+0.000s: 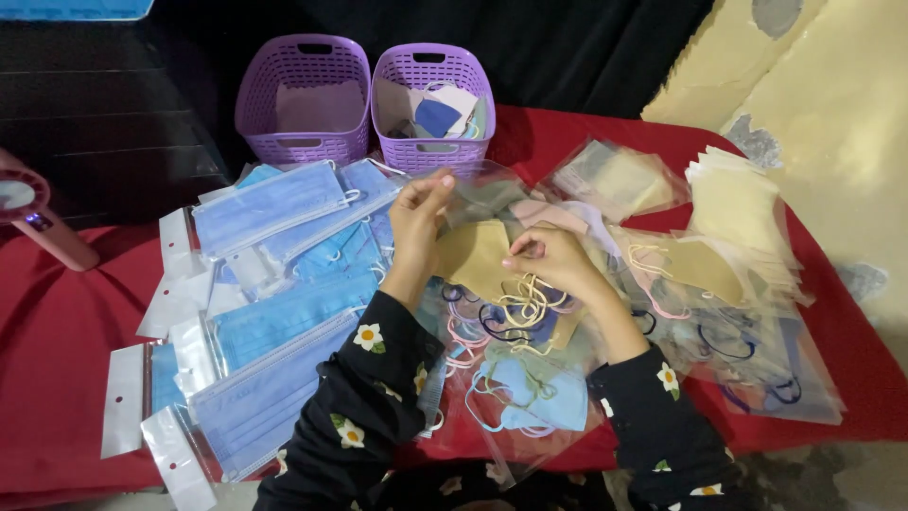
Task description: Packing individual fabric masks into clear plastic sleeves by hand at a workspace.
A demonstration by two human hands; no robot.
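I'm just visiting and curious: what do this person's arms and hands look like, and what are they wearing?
Both arms are covered by long black sleeves printed with small white flowers that have yellow centres. The sleeves end at the wrists. The left hand and right hand are bare, with no gloves; no rings or watch can be made out.

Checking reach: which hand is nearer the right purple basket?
Left. The left hand is just below the right purple basket; the right hand sits lower, further right.
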